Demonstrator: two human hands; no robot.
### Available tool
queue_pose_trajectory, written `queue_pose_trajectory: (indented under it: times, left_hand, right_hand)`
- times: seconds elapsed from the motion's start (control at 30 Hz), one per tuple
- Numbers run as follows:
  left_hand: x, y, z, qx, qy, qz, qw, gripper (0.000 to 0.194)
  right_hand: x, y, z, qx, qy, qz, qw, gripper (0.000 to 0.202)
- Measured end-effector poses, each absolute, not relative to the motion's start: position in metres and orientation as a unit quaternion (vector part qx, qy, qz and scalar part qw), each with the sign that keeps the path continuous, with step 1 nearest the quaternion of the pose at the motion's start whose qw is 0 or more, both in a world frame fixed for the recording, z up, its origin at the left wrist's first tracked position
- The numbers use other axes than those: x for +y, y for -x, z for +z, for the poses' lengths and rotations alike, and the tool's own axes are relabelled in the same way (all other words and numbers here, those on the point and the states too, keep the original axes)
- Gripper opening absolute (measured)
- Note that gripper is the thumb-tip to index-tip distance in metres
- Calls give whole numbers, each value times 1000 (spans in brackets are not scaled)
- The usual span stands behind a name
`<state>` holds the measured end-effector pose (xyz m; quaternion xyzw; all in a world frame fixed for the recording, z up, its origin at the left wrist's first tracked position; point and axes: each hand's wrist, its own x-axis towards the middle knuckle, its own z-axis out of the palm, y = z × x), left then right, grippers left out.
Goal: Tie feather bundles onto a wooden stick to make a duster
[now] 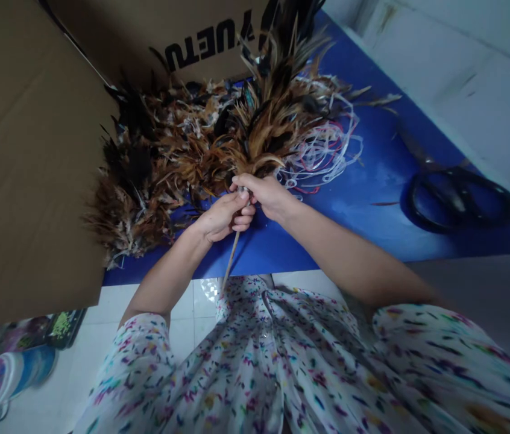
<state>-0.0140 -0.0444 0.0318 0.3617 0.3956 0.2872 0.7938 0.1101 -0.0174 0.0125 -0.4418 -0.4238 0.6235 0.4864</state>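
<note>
My left hand [228, 216] is closed around a thin stick [232, 253], whose lower end points down past the table edge toward my body. Just above it, my right hand [266, 191] pinches the base of a bunch of brown and black feathers [261, 129], at the upper end of the stick. The two hands touch each other. The feathers fan out away from me. Behind and to the left lies a large pile of similar brown feathers [164, 150]. How the feathers are fixed to the stick is hidden by my fingers.
Tangled white and red strings [327, 150] lie right of the feathers. Black-handled scissors [458, 199] rest on the blue table [363, 223] at the right. Cardboard boxes [24, 163] stand at the left and back. A blue-and-white tub [15, 374] sits on the floor, lower left.
</note>
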Motion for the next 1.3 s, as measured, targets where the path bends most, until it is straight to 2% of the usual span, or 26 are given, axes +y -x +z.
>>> queue_pose_trajectory:
  times: [0.33, 0.5, 0.6, 0.67, 0.77, 0.87, 0.97, 1.13, 1.3]
  left_hand:
    - [-45, 32, 73, 420, -318, 352, 774, 27]
    - [-47, 69, 104, 444, -321, 420, 723, 27]
    - [-51, 92, 116, 449, -327, 455, 696, 30]
    - [-54, 106, 121, 456, -318, 478, 680, 30]
    - [-57, 121, 127, 445, -315, 505, 669, 31]
    - [-61, 131, 131, 424, -335, 515, 665, 43]
    - [-65, 136, 133, 426, -339, 521, 658, 48]
    - [-71, 139, 134, 447, -326, 516, 654, 32]
    - [-72, 144, 133, 451, -323, 519, 650, 30]
  right_hand:
    - [-16, -132, 21, -485, 335, 642, 490, 51]
    - [-13, -126, 9, -534, 368, 600, 467, 39]
    - [-20, -108, 3, -626, 375, 546, 411, 16]
    - [-27, -93, 3, -702, 364, 506, 344, 5]
    - [-39, -67, 7, -801, 345, 427, 239, 14]
    - [-47, -41, 12, -868, 326, 336, 168, 23]
    - [-51, -17, 18, -899, 321, 266, 130, 30]
    - [-46, 17, 20, -931, 316, 155, 93, 37]
    - [-25, 29, 15, -938, 310, 140, 70, 31]
